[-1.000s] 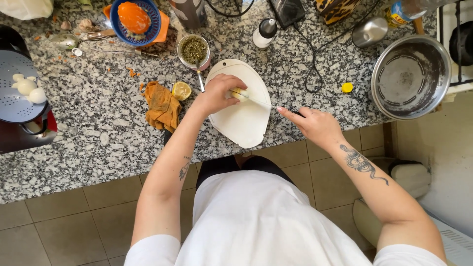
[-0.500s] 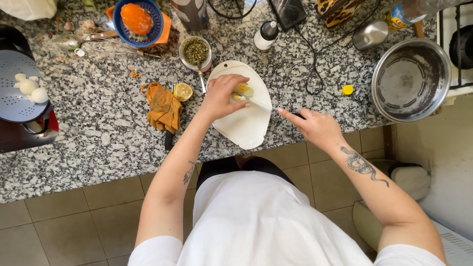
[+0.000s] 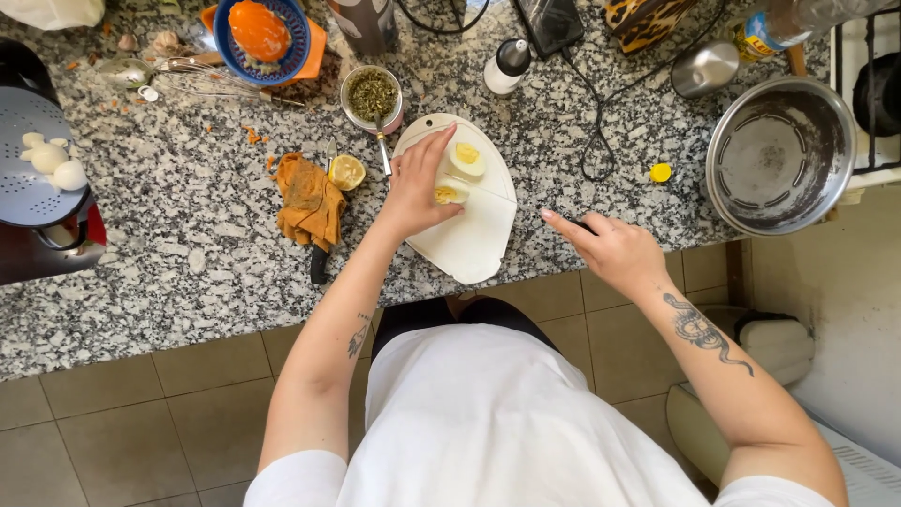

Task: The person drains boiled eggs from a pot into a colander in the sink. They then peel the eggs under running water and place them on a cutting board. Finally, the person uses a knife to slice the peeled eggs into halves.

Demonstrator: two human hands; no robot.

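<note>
Partly hidden under the left hand (image 3: 413,192), one egg half (image 3: 448,194) lies on the white cutting board (image 3: 474,239) on the bench (image 3: 188,253), the fingers resting on it; whether they clasp it I cannot tell. A second egg half (image 3: 466,158) lies just beyond, uncovered. The right hand (image 3: 610,249) closes on a dark handle, mostly hidden; the blade is hard to make out.

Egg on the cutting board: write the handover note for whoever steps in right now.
Left hand: on the cutting board, fingers touching one egg half.
Right hand: at the counter edge beside the board, gripping a dark handle, probably a knife; mostly hidden.
Second egg half: yolk up, farther back on the board.
Done: egg halved.
Left: more peeled eggs wait on the grey tray.
</note>
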